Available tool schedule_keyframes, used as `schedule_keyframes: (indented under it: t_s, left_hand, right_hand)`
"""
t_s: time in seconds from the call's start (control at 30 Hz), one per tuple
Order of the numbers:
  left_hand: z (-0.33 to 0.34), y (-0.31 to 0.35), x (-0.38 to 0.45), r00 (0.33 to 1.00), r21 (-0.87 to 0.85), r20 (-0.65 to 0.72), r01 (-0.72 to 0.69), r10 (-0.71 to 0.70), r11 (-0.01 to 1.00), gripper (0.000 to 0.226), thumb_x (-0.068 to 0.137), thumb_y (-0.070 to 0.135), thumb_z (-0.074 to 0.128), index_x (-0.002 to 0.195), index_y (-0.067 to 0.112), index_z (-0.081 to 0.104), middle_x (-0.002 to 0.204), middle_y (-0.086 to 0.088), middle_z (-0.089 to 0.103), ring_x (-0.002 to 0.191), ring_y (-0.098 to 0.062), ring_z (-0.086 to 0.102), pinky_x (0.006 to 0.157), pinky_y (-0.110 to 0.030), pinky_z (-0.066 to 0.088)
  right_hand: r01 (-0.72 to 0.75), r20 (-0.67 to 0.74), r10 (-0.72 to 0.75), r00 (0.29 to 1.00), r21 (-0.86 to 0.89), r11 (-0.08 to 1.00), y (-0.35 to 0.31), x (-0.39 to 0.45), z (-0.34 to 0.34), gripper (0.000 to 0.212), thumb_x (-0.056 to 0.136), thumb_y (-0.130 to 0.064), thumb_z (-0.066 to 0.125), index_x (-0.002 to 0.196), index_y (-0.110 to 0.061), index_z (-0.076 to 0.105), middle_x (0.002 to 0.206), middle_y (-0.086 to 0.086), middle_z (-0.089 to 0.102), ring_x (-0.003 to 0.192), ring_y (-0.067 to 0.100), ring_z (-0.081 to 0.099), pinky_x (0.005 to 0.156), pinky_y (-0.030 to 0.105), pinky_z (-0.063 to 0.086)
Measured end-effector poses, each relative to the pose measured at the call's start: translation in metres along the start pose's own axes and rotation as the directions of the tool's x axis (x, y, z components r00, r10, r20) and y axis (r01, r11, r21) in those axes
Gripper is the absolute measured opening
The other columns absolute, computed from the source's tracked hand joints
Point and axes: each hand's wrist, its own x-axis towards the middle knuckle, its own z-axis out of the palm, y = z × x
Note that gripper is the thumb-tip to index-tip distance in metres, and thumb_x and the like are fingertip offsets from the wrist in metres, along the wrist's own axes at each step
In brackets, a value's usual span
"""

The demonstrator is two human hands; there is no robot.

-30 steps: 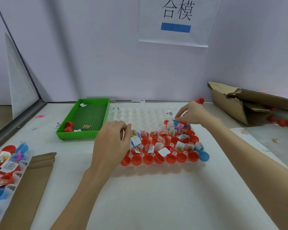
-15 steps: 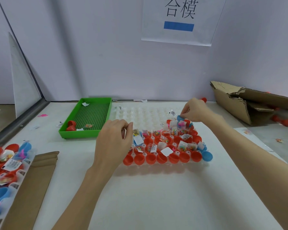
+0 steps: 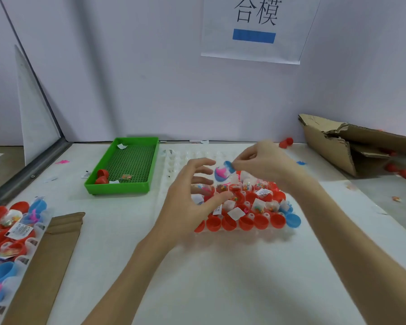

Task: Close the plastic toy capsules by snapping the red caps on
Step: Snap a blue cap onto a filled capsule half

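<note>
On wall, sign [image 3: 253, 26] reads "合模" w/ blue bar.

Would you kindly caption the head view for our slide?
Right hand lifts a blue capsule above the capsule tray; open left hand reaches toward it.

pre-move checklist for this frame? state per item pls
1. Right hand pinches the blue plastic capsule half with a pink toy inside: ok.
2. Left hand free, fingers spread beside that capsule half: ok.
3. Capsule half lifted above the clear plastic holder tray: ok.
4. Piece held is a red cap: not ok, it is blue.
5. Open red plastic capsule halves left in the tray's front row: ok.
6. Mating half aligned: cannot tell.
</note>
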Motion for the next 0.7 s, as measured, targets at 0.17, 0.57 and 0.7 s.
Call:
schedule_keyframes:
  t_s: [0.17,0.57,0.7]
  left_hand:
    - [-0.001,0.0,0.003,0.997,-0.153,-0.077,0.021,-0.033,0.988,0.018,0.092,0.02,0.081,0.106,0.025,0.073,0.101,0.004,0.076,0.089,-0.016,0.075,0.081,-0.02,0.057]
    - [-0.014,0.005,0.006,0.987,-0.204,-0.13,0.068,-0.096,0.976,0.013,0.09,0.017,0.082,0.102,0.021,0.078,0.099,0.001,0.08,0.086,-0.022,0.079,0.082,-0.025,0.06]
    - [-0.017,0.005,0.006,0.987,-0.237,-0.147,0.031,-0.068,0.971,0.013,0.089,0.007,0.081,0.098,0.014,0.077,0.098,0.001,0.079,0.085,-0.015,0.077,0.079,-0.018,0.057]
  right_hand:
    - [-0.001,-0.095,0.025,0.995,0.244,0.97,0.005,-0.032,0.031,0.007,0.093,-0.024,0.07,0.09,-0.019,0.073,0.082,-0.003,0.074,0.076,0.014,0.071,0.061,0.02,0.054]
    - [0.247,-0.146,-0.2,0.969,0.612,0.752,0.006,-0.058,0.045,0.024,0.091,-0.021,0.075,0.115,-0.026,0.074,0.108,-0.013,0.074,0.098,0.009,0.073,0.082,0.019,0.059]
    - [0.36,-0.171,-0.319,0.932,0.531,0.767,0.004,-0.059,0.049,0.025,0.088,-0.011,0.077,0.111,-0.019,0.071,0.11,-0.01,0.072,0.099,0.011,0.07,0.083,0.017,0.057]
